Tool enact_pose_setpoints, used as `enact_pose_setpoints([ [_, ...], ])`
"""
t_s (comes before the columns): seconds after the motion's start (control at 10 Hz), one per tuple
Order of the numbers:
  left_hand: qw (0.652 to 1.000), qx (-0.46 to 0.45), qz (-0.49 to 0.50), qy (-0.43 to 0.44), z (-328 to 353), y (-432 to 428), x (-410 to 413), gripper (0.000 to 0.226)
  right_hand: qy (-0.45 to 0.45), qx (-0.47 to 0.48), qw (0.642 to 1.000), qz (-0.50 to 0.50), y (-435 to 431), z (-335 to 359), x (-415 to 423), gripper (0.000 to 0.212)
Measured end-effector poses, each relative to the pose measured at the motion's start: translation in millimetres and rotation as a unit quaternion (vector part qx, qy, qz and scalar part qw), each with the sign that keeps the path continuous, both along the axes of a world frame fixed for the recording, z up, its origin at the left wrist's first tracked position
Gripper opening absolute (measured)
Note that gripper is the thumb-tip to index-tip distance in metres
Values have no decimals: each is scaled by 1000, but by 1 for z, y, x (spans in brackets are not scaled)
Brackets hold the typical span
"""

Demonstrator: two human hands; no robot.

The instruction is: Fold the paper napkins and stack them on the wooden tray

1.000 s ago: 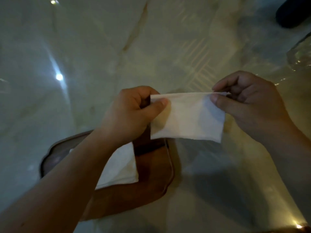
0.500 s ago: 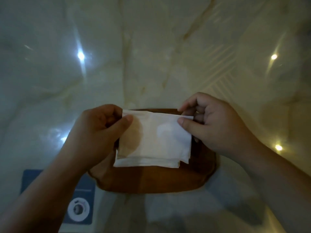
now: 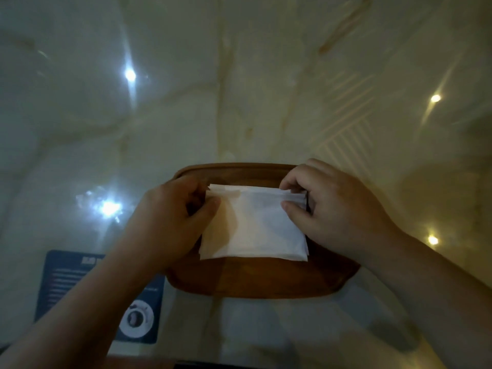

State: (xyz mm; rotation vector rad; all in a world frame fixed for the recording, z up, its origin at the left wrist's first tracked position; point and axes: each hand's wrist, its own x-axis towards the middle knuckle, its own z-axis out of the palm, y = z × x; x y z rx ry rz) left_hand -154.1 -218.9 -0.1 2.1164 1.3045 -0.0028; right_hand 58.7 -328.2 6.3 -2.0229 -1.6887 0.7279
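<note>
Head view, frame centre: I see left hand (image 3: 170, 217) and right hand (image 3: 335, 206) pinching the far corners of a folded white paper napkin (image 3: 255, 230) lying on the brown wooden tray (image 3: 266, 280); light, limp, tearable, best held by its edges.

The left hand (image 3: 173, 219) hides the wooden tray's (image 3: 255, 283) left rim.

a glossy pale marble tabletop with tan veins (image 3: 159, 134) fills the view, scattered with bright reflected lights. a dark blue printed card (image 3: 66, 286), bearing small white text and a round cup picture, lies flat at lower left.
</note>
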Motion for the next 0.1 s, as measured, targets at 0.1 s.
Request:
enact_pose_setpoints([
  [0.1, 996, 81, -32, 24, 2, 1, 2, 17, -65, 27, 997, 32, -2, 1, -1, 13],
])
